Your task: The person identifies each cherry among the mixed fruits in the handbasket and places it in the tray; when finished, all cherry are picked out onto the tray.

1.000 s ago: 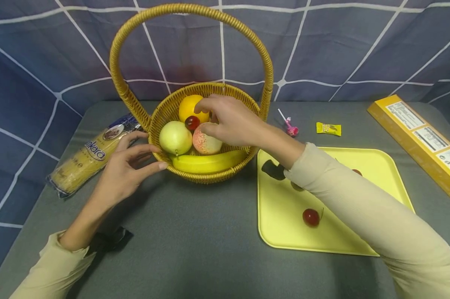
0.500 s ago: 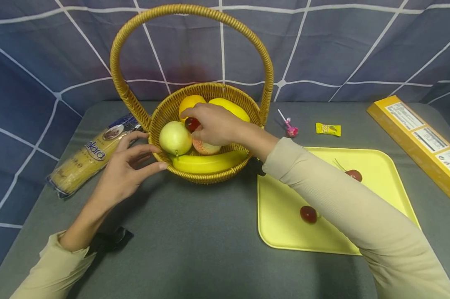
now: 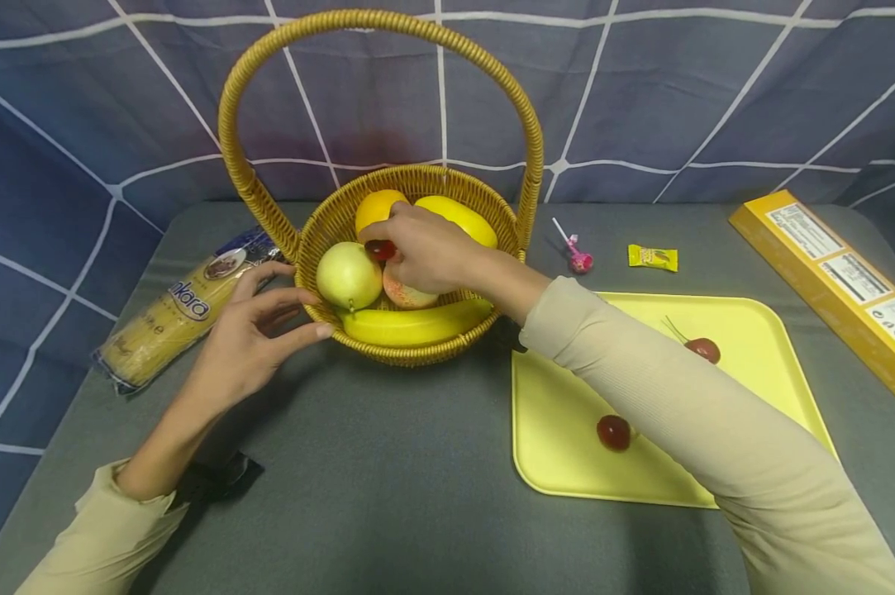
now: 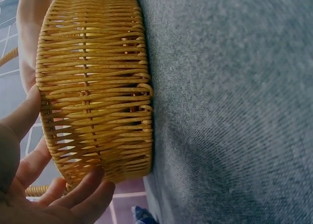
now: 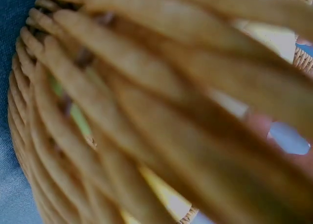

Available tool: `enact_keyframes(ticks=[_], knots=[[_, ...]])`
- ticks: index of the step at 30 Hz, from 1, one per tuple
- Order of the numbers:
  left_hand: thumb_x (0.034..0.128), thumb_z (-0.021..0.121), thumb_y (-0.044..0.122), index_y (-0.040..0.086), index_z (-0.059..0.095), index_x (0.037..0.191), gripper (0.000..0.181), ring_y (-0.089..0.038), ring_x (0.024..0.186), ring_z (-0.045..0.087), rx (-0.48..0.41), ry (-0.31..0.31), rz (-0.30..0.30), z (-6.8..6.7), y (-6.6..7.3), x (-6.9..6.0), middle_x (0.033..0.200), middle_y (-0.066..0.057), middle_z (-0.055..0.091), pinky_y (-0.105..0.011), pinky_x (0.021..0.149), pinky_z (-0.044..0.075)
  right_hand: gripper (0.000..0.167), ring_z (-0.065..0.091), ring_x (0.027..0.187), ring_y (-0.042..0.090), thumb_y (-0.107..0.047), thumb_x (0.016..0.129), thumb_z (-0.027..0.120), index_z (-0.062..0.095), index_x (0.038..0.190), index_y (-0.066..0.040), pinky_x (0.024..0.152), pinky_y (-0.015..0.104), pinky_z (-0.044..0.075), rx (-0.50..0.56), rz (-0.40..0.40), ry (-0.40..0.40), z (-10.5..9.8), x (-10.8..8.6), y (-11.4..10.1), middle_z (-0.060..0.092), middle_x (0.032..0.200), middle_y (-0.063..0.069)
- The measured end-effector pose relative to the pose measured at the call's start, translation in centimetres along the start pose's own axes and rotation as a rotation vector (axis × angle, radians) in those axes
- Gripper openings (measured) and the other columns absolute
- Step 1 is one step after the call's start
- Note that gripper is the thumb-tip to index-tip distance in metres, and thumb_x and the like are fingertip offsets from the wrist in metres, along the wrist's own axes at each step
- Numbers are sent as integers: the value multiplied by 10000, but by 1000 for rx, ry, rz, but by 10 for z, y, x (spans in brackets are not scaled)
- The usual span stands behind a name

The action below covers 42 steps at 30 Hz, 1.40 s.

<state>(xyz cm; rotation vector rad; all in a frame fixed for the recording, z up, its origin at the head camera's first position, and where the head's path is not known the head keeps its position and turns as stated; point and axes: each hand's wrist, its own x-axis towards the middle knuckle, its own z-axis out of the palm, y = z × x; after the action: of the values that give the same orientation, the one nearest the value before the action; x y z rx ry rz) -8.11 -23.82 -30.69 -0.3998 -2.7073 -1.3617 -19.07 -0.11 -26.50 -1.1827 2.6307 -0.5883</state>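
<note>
In the head view, a wicker basket (image 3: 410,357) with a tall handle holds a pale green round fruit (image 3: 347,277), a peach (image 3: 408,295), a banana (image 3: 417,323), an orange (image 3: 377,208) and a long yellow fruit (image 3: 459,219). My right hand (image 3: 432,250) reaches in over the peach and pinches a dark red cherry (image 3: 379,249), partly covered by the fingers. On the basket's left side my left hand (image 3: 248,335) touches the rim with spread fingers. Seen by the left wrist camera, its fingertips lie against the woven wall (image 4: 93,101). Blurred wicker fills most of the right wrist view.
Right of the basket lies a yellow tray (image 3: 559,463) with two cherries, one dark (image 3: 614,432) and one stemmed (image 3: 704,349). Behind it are a lollipop (image 3: 579,260) and a yellow candy (image 3: 653,257). An orange box (image 3: 837,293) lies far right, a pasta pack (image 3: 172,318) left.
My right hand has moved left and its fingers have closed on the cherry in the basket, uncovering the long yellow fruit. The left hand has stayed at the rim.
</note>
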Motion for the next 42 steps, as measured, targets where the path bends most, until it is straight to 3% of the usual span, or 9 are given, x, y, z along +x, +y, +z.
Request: enact_keyframes(ticks=[15, 24, 28, 37, 42], knots=[[849, 791, 89, -45, 679, 1095, 301, -345, 1233, 496, 12, 7, -5, 1, 1, 0, 1400, -82, 379, -349, 1054, 459, 211, 530, 908, 163, -12, 917, 618, 696, 1102, -74, 818, 272, 457, 127, -72, 58, -5, -6, 5, 634, 1004, 4], [851, 794, 105, -37, 680, 1098, 307, -353, 1230, 502, 22, 4, -16, 0, 1, 0, 1408, -83, 375, -343, 1049, 463, 319, 550, 983, 178, -51, 906, 639, 680, 1223, -60, 903, 282, 449, 80, -68, 106, -15, -22, 3, 653, 1083, 40], [850, 793, 99, -38, 680, 1099, 306, -355, 1228, 502, 15, 2, -12, 0, 1, 0, 1414, -83, 373, -305, 1046, 462, 327, 532, 978, 186, -81, 908, 656, 672, 1234, -56, 868, 286, 447, 95, -80, 125, -19, -32, 0, 624, 1105, 56], [854, 785, 80, -55, 676, 1087, 290, -332, 1217, 513, -9, 7, -8, 0, -1, -1, 1402, -84, 377, -253, 1037, 460, 188, 494, 889, 152, -26, 836, 669, 671, 1019, -69, 788, 278, 444, 180, -198, 259, -19, -64, -6, 580, 932, 10], [851, 786, 76, -59, 675, 1082, 290, -335, 1218, 516, -14, 8, -8, 1, 0, 0, 1397, -95, 381, -256, 1040, 456, 301, 511, 916, 140, -51, 843, 703, 669, 1141, -44, 812, 320, 490, 255, -179, 290, -14, -92, -3, 593, 983, 5]])
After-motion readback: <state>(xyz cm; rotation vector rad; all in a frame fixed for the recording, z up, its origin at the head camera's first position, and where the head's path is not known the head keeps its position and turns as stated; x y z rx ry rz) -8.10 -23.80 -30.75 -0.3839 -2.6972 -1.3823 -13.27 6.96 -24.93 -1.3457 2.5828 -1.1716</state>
